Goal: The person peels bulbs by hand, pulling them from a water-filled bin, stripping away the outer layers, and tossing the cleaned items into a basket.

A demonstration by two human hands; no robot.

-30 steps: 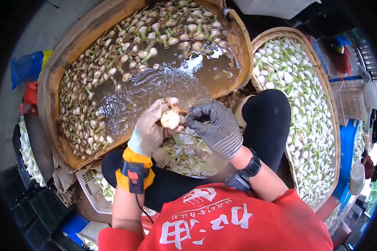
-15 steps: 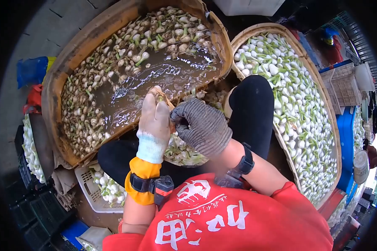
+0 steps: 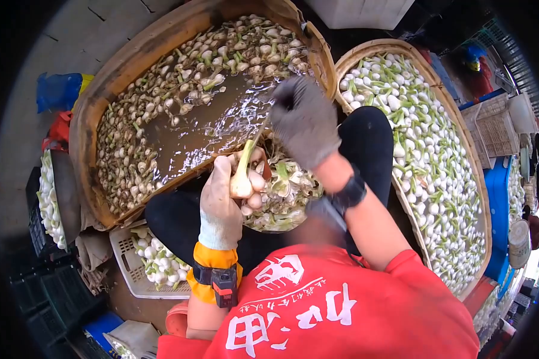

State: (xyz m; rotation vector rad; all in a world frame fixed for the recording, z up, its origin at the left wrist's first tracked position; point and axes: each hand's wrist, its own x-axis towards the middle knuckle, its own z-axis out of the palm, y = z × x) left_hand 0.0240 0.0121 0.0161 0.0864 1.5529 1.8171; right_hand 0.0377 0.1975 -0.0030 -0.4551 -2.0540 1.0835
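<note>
My left hand point(image 3: 217, 194), in a white glove, is closed around a garlic bulb point(image 3: 242, 182) with a smooth white head and a green stem pointing up. Beside the bulb, the left fingertips look wet and pale. Up and to the right is my right hand point(image 3: 305, 122), in a grey glove, its fingers curled and slightly blurred. A thin strip of garlic skin point(image 3: 261, 130) trails from these fingers toward the stem. Below the right hand lies a heap of garlic peelings point(image 3: 284, 200), between my knees.
A brown-rimmed tub point(image 3: 90, 137) of murky water with unpeeled garlic stands ahead and left. On the right, a long tub point(image 3: 482, 239) holds white peeled garlic. A white plastic basket point(image 3: 126, 254) with peeled bulbs sits by my left knee. A white box point(image 3: 356, 12) is at the top.
My right hand has pulled away from the left, up toward the water tub. The left hand has lowered slightly and turned, so the white bulb now shows.
</note>
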